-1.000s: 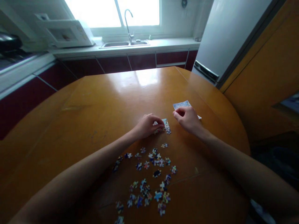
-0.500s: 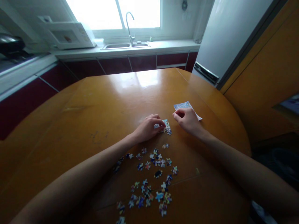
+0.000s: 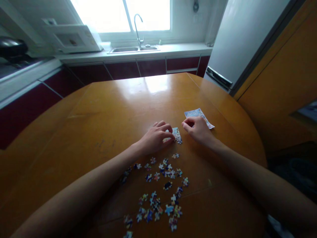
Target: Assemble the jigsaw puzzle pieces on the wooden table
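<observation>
My left hand (image 3: pixel 155 137) rests over a small partly joined jigsaw puzzle (image 3: pixel 177 135), with its fingers apart and their tips at the puzzle's surface. The hand covers the puzzle's left part. To the right of it, my right hand (image 3: pixel 198 129) hovers with thumb and forefinger pinched together; anything between them is too small to make out. Partly under that hand lies a printed picture sheet (image 3: pixel 192 113) in blue and white. Several loose puzzle pieces (image 3: pixel 169 209) are scattered nearer to me, and a single piece (image 3: pixel 175 155) lies just below the joined puzzle.
All this is on a large rounded wooden table (image 3: pixel 104 109). Beyond it stand a counter with a sink (image 3: pixel 123 50) and tap (image 3: pixel 138 29), a white microwave (image 3: pixel 74 38) and, at the right, a grey fridge (image 3: pixel 245 39).
My left fingers have shifted slightly and show a little more of the puzzle. My right hand has moved a little left and down, still pinched.
</observation>
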`<state>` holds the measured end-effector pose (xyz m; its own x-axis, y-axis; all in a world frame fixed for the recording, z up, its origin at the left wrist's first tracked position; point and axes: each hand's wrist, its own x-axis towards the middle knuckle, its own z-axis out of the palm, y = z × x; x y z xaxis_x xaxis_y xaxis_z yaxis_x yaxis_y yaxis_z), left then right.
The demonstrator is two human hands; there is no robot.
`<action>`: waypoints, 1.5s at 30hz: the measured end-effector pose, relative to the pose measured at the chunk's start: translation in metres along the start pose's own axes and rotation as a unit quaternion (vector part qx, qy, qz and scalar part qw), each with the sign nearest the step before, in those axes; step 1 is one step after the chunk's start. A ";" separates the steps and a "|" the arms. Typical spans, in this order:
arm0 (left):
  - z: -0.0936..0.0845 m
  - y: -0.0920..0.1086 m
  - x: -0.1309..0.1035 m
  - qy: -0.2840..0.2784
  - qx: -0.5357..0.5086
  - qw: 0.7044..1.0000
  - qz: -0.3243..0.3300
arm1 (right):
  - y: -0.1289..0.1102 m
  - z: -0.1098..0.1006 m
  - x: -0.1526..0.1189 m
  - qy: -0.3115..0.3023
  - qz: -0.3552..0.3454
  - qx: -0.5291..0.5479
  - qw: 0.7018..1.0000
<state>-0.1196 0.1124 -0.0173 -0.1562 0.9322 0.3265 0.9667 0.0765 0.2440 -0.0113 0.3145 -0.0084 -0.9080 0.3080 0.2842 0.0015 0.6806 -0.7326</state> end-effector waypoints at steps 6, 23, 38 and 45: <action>-0.006 -0.004 0.000 0.074 -0.031 0.997 -0.017 | 0.001 0.001 0.001 0.002 -0.002 0.001 1.000; 0.003 -0.009 -0.002 0.041 0.017 0.999 0.020 | 0.002 0.001 0.001 0.010 0.001 0.008 1.000; 0.004 -0.027 0.000 0.185 -0.004 0.981 -0.054 | -0.035 0.011 -0.018 0.007 -0.056 -0.042 0.998; -0.013 -0.038 0.006 0.209 -0.034 0.964 -0.162 | -0.047 0.048 -0.022 -0.036 -0.074 -0.109 0.991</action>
<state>-0.1598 0.1107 -0.0126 -0.5300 0.6386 0.5580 0.8397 0.3035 0.4503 -0.0114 0.2436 -0.0103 -0.9327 0.1512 0.3273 -0.0503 0.8444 -0.5334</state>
